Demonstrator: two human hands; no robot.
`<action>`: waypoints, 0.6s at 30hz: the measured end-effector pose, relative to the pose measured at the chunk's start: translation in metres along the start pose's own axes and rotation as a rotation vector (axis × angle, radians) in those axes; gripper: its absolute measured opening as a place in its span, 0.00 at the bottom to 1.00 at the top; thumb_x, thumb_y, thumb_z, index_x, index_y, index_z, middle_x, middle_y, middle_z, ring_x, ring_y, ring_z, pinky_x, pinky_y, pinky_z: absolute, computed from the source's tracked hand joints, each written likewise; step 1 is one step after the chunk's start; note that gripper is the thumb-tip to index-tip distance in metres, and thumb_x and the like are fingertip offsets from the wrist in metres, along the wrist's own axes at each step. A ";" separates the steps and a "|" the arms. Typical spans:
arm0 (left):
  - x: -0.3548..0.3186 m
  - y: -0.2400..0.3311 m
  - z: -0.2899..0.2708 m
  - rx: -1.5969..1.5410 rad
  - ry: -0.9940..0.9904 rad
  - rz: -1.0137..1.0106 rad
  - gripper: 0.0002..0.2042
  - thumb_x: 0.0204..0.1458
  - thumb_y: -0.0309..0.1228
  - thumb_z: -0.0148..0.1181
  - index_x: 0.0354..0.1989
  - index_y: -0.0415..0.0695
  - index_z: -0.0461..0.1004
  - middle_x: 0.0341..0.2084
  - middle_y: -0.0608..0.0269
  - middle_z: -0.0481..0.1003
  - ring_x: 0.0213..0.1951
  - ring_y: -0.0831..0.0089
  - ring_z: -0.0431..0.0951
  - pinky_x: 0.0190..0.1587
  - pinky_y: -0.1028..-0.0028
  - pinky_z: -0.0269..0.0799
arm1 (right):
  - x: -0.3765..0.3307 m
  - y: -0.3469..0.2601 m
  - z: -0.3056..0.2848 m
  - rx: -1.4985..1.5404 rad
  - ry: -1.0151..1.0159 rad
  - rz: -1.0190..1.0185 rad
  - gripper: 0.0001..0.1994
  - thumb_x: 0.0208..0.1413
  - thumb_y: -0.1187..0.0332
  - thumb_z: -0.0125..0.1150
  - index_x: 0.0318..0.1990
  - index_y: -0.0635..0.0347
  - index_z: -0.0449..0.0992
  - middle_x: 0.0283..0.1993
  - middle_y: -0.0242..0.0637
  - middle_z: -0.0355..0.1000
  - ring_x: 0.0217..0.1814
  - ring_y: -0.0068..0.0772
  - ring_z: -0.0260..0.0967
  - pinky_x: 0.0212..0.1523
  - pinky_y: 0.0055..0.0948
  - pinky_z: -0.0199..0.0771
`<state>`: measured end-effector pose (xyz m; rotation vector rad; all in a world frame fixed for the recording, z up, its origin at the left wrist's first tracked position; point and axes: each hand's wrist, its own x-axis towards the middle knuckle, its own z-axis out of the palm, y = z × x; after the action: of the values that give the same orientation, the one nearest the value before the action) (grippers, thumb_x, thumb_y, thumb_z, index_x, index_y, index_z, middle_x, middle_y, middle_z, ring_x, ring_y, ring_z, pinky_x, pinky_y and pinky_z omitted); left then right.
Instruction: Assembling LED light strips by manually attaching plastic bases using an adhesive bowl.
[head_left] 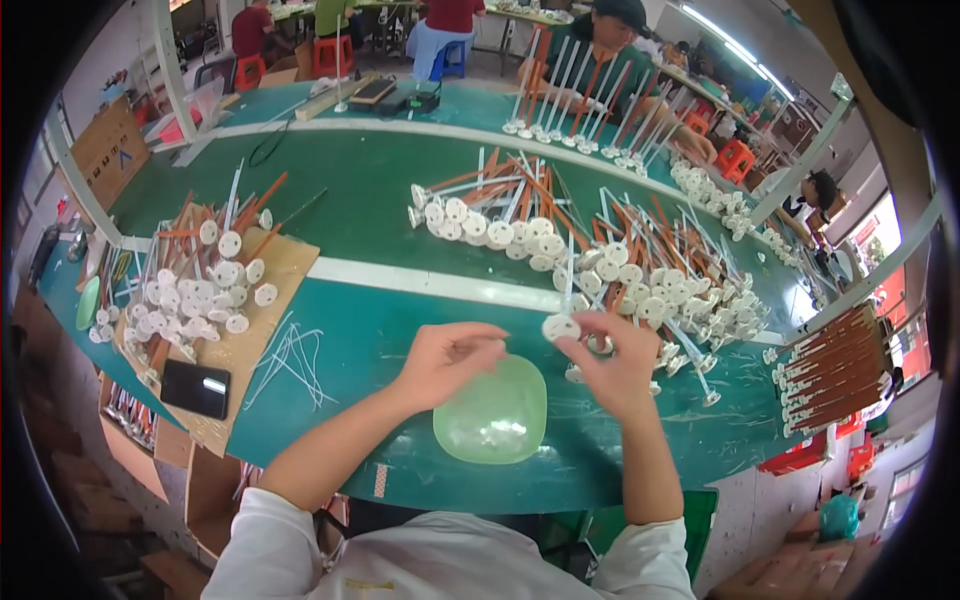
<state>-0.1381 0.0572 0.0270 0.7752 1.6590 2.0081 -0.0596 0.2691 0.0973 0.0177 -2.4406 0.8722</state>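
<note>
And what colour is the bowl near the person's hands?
Pale green; the bowl shows in the head view.

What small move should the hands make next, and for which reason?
Perhaps bring the left hand toward the white disc: the right hand pinches its edge, while the left, apart from it near the green bowl, shows no clear object.

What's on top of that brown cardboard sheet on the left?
A heap of white discs on sticks and a black phone. Bare cardboard shows beside them, but whatever the heap covers can't be seen.
</note>
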 end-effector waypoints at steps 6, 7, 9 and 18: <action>-0.003 0.014 0.016 -0.262 -0.303 -0.170 0.16 0.60 0.26 0.53 0.55 0.33 0.69 0.43 0.53 0.76 0.42 0.71 0.78 0.47 0.73 0.74 | -0.029 0.002 0.027 0.212 0.044 -0.566 0.13 0.36 0.76 0.71 0.34 0.61 0.80 0.33 0.37 0.77 0.27 0.34 0.72 0.26 0.27 0.72; -0.004 0.011 0.013 -0.285 -0.358 -0.174 0.16 0.59 0.24 0.53 0.55 0.33 0.69 0.45 0.54 0.76 0.45 0.72 0.77 0.49 0.73 0.74 | -0.029 0.002 0.029 0.207 0.034 -0.599 0.13 0.35 0.77 0.70 0.33 0.62 0.79 0.34 0.38 0.77 0.27 0.35 0.73 0.26 0.27 0.73; -0.010 0.004 0.008 -0.305 -0.333 -0.146 0.17 0.58 0.23 0.55 0.56 0.32 0.68 0.45 0.54 0.76 0.45 0.73 0.76 0.49 0.73 0.73 | -0.032 0.002 0.036 0.207 0.015 -0.628 0.12 0.34 0.79 0.70 0.32 0.64 0.79 0.35 0.39 0.77 0.27 0.35 0.73 0.26 0.27 0.74; -0.019 -0.014 0.014 -0.295 -0.308 0.082 0.20 0.52 0.15 0.58 0.55 0.35 0.70 0.44 0.59 0.77 0.45 0.79 0.75 0.47 0.77 0.72 | -0.052 0.000 0.046 0.015 0.275 -0.779 0.11 0.37 0.80 0.67 0.32 0.64 0.76 0.35 0.39 0.76 0.28 0.35 0.73 0.26 0.27 0.77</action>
<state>-0.1154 0.0583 0.0123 0.9945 1.1468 2.0061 -0.0379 0.2332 0.0423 0.7467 -1.9146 0.4886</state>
